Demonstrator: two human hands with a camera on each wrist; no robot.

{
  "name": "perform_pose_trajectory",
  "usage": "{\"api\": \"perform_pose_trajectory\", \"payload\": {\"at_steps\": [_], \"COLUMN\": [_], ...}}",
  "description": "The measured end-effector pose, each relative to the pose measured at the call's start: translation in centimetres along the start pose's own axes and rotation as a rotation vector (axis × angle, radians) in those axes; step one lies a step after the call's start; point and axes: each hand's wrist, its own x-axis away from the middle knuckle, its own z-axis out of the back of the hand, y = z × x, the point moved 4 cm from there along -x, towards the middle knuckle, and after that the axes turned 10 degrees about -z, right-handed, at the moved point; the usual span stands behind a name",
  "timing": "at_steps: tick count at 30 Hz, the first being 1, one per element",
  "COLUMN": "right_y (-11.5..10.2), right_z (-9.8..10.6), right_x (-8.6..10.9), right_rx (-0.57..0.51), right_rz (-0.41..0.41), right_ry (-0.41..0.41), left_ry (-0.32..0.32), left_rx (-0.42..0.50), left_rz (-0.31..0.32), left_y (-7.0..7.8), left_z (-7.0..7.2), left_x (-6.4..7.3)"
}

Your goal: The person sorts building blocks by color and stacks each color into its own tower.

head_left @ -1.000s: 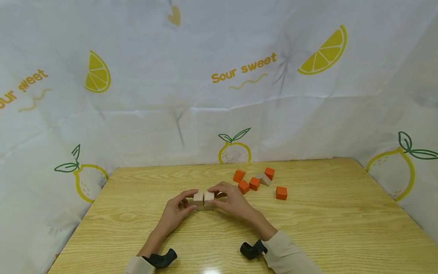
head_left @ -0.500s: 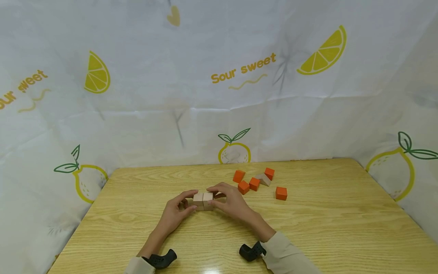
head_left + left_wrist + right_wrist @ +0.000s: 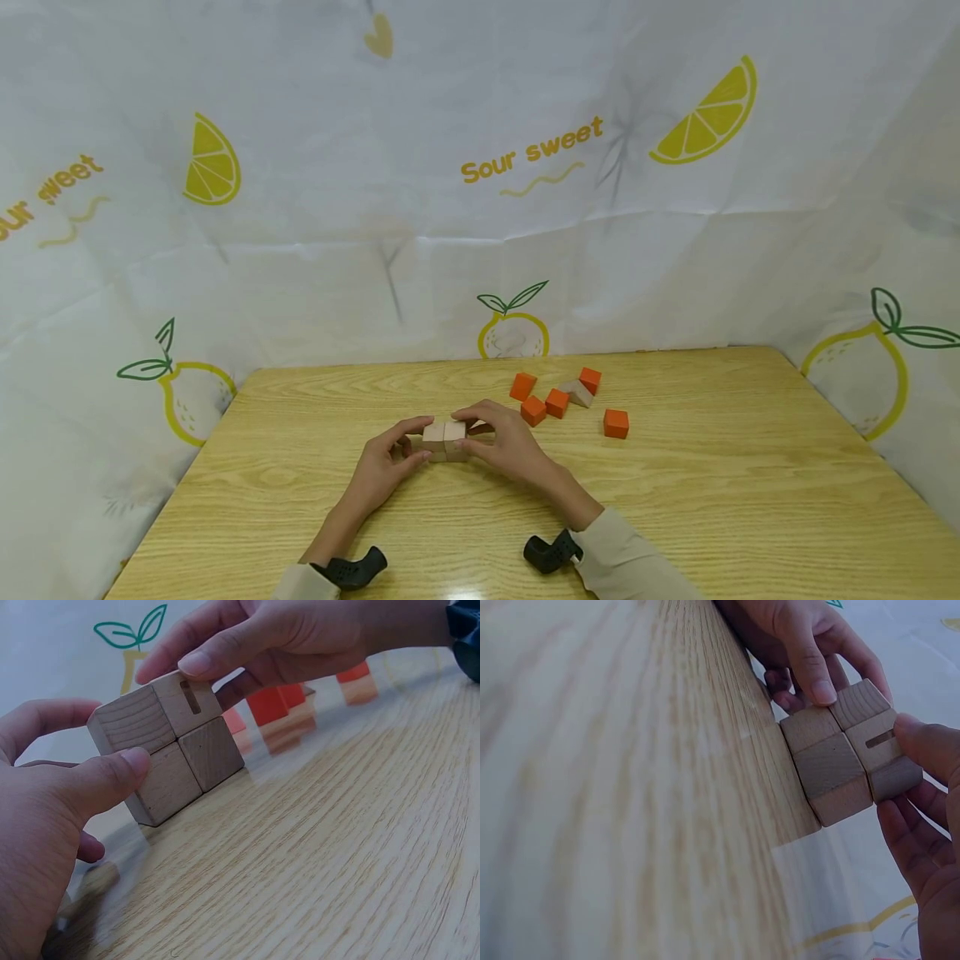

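Observation:
Four plain faces of wooden blocks form a two-by-two stack on the table, pressed together. My left hand [image 3: 382, 467] grips the stack's left side, its thumb on the upper left block [image 3: 124, 727] near the seam with the lower left block [image 3: 169, 784]. From the right, my right hand [image 3: 510, 442] pinches the upper right block [image 3: 881, 741], which has a dark slot in its face. Below that sits the lower right block [image 3: 212, 754], resting on the table. The stack's back is hidden in the head view.
Several orange blocks [image 3: 557, 403] and a natural wood arch-like piece [image 3: 577, 392] lie beyond my right hand. One orange cube [image 3: 617, 423] stands apart to the right. A white cloth with lemon prints [image 3: 420, 292] hangs behind the wooden table [image 3: 712, 475].
My right hand has shifted slightly left with the upper right block, and the gap between the two upper blocks has closed. My left hand has stayed in place.

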Motion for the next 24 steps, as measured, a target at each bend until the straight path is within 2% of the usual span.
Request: {"api": "perform_pose_trajectory", "payload": {"at_steps": [1,10,16,20,24], "right_y": [0.0,0.0,0.1,0.1,0.0], "right_z": [0.0,0.0,0.0,0.0,0.0], "right_x": [0.0,0.0,0.0,0.0,0.0], "right_rx": [0.000,0.000,0.013,0.023,0.018], "right_rz": [0.000,-0.012,-0.024,-0.017,-0.009], "right_ry": [0.000,-0.010,-0.009,-0.004,-0.001], "left_ry": [-0.001,0.002,0.015,0.022,0.014], "left_rx": [0.002,-0.005,-0.027,-0.042,-0.036], "left_rz": [0.001,0.005,-0.029,-0.040,-0.036], "left_y": [-0.5,-0.4,-0.4,0.3,2.1], "left_z": [-0.1,0.0,-0.1,-0.1,0.2], "left_x": [0.1,0.1,0.1,-0.1,-0.5]}}
